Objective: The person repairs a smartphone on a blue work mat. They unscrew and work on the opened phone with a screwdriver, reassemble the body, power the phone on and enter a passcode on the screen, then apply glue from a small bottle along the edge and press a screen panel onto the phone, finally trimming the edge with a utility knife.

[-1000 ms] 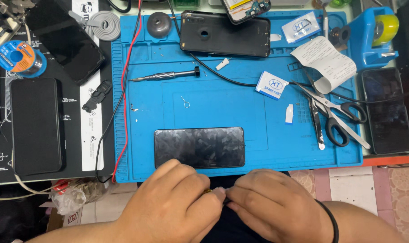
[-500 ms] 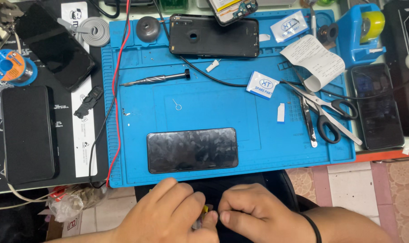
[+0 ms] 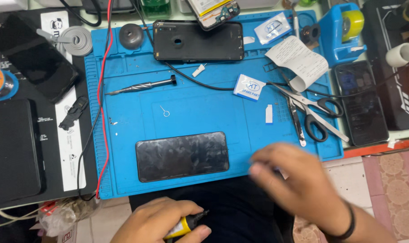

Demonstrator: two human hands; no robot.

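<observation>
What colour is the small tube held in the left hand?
Yellow with a black nozzle: tube, left hand, head view.

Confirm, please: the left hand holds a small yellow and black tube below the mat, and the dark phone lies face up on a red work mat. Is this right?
Not quite. The mat is blue, not red; only a thin cable along its left side is red. The head view shows it. The rest stands: the left hand holds the small yellow and black tube below the mat, and the dark phone lies on it.
</observation>
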